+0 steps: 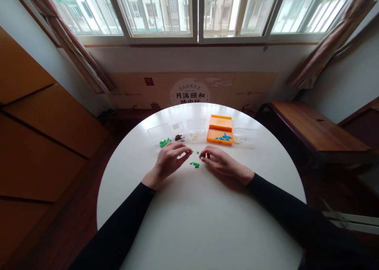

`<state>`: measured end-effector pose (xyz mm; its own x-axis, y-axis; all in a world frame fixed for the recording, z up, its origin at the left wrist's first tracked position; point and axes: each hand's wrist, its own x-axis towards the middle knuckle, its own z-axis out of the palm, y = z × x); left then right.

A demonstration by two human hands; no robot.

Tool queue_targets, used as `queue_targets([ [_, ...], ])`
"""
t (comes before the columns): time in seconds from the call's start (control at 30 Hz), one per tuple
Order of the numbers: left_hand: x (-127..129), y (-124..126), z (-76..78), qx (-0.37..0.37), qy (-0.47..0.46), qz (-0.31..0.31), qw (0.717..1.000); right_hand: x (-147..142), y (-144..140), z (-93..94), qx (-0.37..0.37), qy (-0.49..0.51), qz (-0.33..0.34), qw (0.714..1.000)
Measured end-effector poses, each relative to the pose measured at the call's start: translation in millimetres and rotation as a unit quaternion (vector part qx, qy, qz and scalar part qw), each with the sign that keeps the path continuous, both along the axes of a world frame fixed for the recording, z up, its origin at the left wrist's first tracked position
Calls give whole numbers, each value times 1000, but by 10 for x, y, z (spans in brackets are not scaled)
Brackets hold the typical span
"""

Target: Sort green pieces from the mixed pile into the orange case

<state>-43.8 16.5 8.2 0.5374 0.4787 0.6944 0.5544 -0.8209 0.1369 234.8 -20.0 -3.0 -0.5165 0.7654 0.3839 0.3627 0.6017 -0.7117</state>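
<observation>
We are sorting green pieces: left hand pinches one just above them, right hand seemingly another; next, careful joining.

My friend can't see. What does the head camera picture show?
Two hands, left hand and right hand, rest on a round white table by tiny green pieces. Behind them stand small clear boxes and an orange box with blue pieces.
</observation>
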Motion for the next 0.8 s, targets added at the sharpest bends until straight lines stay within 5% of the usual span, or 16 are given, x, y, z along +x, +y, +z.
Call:
queue_targets([
  [0.27, -443, 184, 83, -65, -23, 172, 983, -26, -14, -48, 97, -61, 10, 993],
  [0.8, -740, 280, 77, -133, 25, 257, 957, -54, 18, -191, 107, -79, -12, 991],
])
